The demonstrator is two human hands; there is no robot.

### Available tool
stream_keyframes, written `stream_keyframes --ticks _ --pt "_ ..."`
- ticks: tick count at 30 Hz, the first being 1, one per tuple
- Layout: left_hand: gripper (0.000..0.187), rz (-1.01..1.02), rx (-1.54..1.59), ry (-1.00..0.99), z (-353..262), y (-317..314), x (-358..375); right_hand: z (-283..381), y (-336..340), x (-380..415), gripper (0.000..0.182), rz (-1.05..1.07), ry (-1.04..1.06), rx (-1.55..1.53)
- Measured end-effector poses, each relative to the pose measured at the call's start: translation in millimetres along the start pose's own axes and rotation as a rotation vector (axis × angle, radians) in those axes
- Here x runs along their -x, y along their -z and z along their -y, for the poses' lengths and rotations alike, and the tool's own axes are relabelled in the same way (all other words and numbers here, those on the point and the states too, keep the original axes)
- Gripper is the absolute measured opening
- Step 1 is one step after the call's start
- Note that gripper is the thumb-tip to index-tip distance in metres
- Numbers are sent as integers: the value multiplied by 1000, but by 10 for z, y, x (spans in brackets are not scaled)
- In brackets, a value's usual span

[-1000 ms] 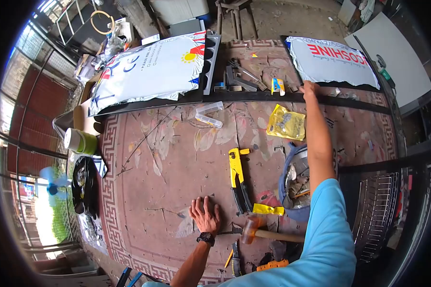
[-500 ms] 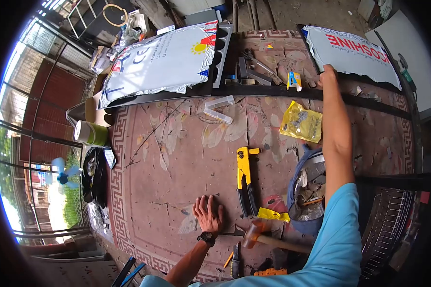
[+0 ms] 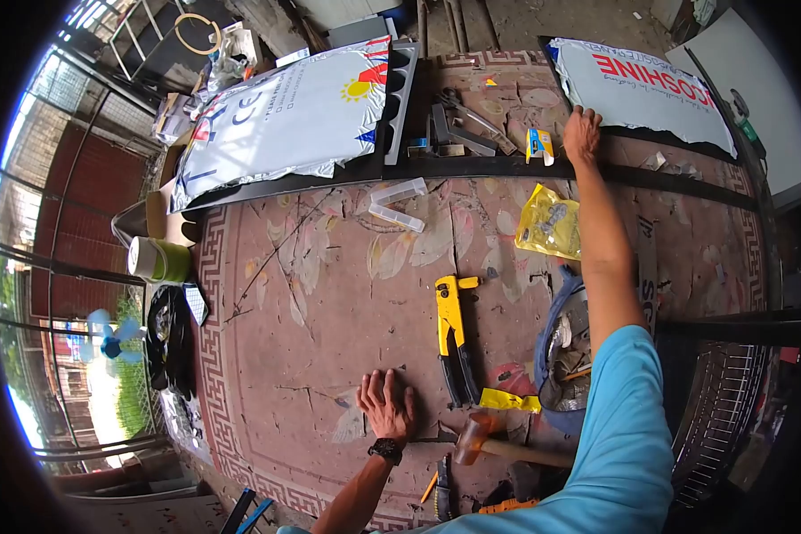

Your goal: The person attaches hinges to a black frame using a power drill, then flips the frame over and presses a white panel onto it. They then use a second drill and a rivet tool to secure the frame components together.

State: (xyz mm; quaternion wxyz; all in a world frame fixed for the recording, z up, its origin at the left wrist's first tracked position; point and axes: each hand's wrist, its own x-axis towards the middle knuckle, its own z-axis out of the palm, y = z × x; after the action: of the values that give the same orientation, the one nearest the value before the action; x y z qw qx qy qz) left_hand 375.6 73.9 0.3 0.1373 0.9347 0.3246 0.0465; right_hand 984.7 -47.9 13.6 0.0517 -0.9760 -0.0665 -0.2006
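Observation:
My left hand (image 3: pixel 386 406) lies flat on the patterned table top (image 3: pixel 329 303), fingers spread, nothing in it. My right hand (image 3: pixel 583 136) reaches far forward to the near left corner of the film-covered panel (image 3: pixel 636 93) with red letters. Its fingers are bent at the panel's edge; what they hold, if anything, is hidden. A yellow riveter (image 3: pixel 454 334) lies between my arms. Left of my right forearm is a yellow plastic packet (image 3: pixel 547 222), with a small yellow and blue box (image 3: pixel 539 146) beyond it. A mallet (image 3: pixel 476 438) rests near my left hand.
Another film-covered panel (image 3: pixel 285 116) lies at the back left. A blue-rimmed bucket (image 3: pixel 547 356) stands under my right arm. Scissors, metal pieces (image 3: pixel 463 135) and clear plastic strips (image 3: pixel 396 203) lie around the dark bar (image 3: pixel 498 167). A green and white container (image 3: pixel 160 260) stands at the left edge.
My right hand has shifted slightly left in view, and more of its back shows. The whole view has moved a little. My left hand still rests on the table.

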Motion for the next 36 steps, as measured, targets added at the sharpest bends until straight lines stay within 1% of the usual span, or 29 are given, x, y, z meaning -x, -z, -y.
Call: stream_keyframes --ticks 1,4,5,7,8,9,11,13,16,19,20,21,23,25,27,28,29,31,35,36 --pt "51 -2 12 -8 -11 -6 2 10 -25 11 27 -3 9 1" --pt "52 -1 19 5 -8 -22 6 -30 -58 -15 29 34 143 97" --pt "52 -9 22 8 4 -27 8 -31 -72 -34 29 32 146 98" --pt "53 -1 21 11 -17 -15 -1 13 -122 -108 31 80 223 160" --pt "53 20 18 8 -6 3 3 10 -136 -168 33 131 262 254" --pt "53 21 20 6 9 16 17 31 -112 -159 33 130 260 257" --pt "52 13 16 4 -10 -2 0 76 -7 -234 33 200 178 171" --pt "52 -3 23 7 -10 9 -12 55 -15 -204 31 188 177 151" --pt "51 -2 26 -1 -24 34 -3 -87 -46 -60 30 109 227 193" --pt "51 1 27 -2 -6 13 -3 -100 -25 -34 31 144 190 266" --pt "52 0 25 1 -7 8 -5 -112 -35 -40 24 128 147 228" --pt "52 7 28 -8 6 9 -15 -86 25 -14 24 130 139 235" --pt "52 1 14 -1 4 -6 4 -112 218 96 17 167 146 216" --pt "53 25 50 28 2 -33 20 -168 167 96 15 129 186 236" --pt "53 18 43 17 17 -15 5 -122 154 64 17 163 315 334" --pt "53 26 45 24 37 -4 23 -139 166 37 18 119 348 308" --pt "53 19 45 24 33 -16 23 -167 180 22 18 124 351 319" --pt "53 20 51 21 14 -15 10 -178 318 27 17 209 333 298" --pt "51 9 33 -24 -10 33 -2 -463 424 252 17 225 386 327" --pt "51 4 29 -16 -11 35 3 -520 522 379 16 219 369 319"
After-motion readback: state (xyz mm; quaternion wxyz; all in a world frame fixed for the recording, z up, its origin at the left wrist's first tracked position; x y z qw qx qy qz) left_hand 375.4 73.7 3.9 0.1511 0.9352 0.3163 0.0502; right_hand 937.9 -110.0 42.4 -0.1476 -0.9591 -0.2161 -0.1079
